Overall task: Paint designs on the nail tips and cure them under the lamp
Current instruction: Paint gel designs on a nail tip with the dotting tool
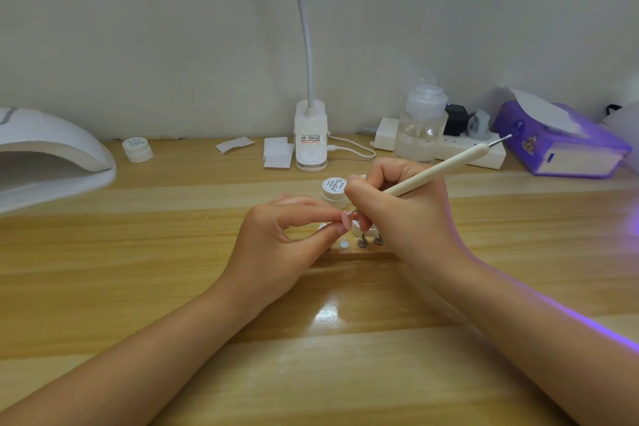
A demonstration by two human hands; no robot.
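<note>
from the head view, the left hand (pixel 287 235) pinches a small pale pink nail tip (pixel 345 218) between thumb and forefinger, just above the light wooden table (pixel 138 287), while the right hand (pixel 401 207) holds a long cream-handled dotting pen (pixel 446 168) in a writing grip, fingers curled tight round its shaft and its lower end meeting the tip; the working point itself is hidden by the fingers. just behind the hands stands a small white gel pot with a printed lid (pixel 333 188), and just in front of them two metal-stemmed nail stands (pixel 370 241) sit in a wooden strip. the white domed curing lamp (pixel 52 162) lies well apart at the far left, its mouth open toward the table. the step in hand looks like painting the design on this one tip. the next move likely calls for steady, light strokes, then carrying the tip across to the lamp without smearing the wet gel.
</note>
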